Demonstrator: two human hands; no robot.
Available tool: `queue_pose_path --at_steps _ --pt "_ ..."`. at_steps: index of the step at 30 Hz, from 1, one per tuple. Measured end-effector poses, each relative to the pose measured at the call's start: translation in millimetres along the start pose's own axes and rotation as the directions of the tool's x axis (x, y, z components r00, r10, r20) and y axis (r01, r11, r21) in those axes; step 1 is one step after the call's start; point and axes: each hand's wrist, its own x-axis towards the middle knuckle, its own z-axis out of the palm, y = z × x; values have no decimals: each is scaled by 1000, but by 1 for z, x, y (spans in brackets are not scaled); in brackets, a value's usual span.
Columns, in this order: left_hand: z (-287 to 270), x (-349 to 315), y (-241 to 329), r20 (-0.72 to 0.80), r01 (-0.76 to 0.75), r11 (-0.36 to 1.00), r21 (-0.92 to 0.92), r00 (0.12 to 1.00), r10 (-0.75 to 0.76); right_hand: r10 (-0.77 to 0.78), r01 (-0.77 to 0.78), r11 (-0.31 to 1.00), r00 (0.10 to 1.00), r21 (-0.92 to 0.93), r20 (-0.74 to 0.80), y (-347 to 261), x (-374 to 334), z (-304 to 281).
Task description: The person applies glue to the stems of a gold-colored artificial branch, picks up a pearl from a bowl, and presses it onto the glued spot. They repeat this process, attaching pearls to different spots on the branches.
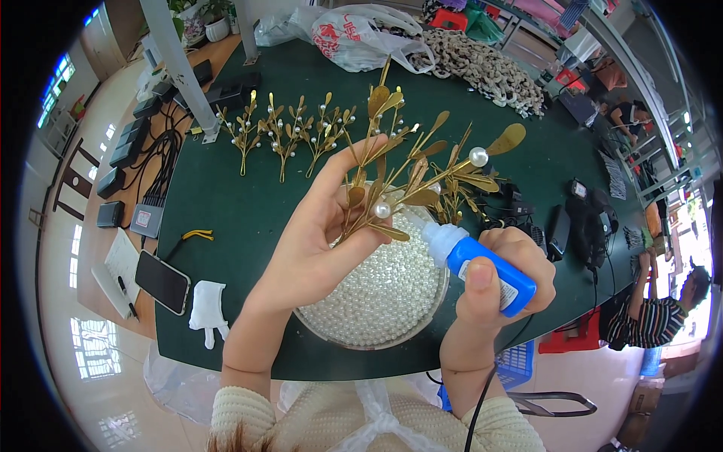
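From the head camera, we see our left hand (320, 241) pinching a gold leaf sprig (410, 177) above a bowl of white pearls (376, 290) at six o'clock on the green table (226, 203). Our right hand (497, 279) is clenched round a blue glue bottle (482, 271), its white nozzle aimed at eleven o'clock toward a stem tip. We judge this the gluing step; the nozzle seems just short of touching. Next calls for a steady dab. Finished sprigs (290, 132) lie at twelve o'clock.
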Motion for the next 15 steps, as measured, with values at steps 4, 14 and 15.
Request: queue_pose_path --at_steps 4,14,15 --pt "-3 2 -4 30 11 1000 15 999 -12 -13 13 1000 1000 25 -11 3 -1 2" --pt "-19 5 3 67 -136 989 -53 988 139 540 -304 801 738 515 -405 3 17 -28" --pt "-15 6 2 -14 -152 988 -41 988 151 506 -318 768 833 556 -223 3 19 -42"
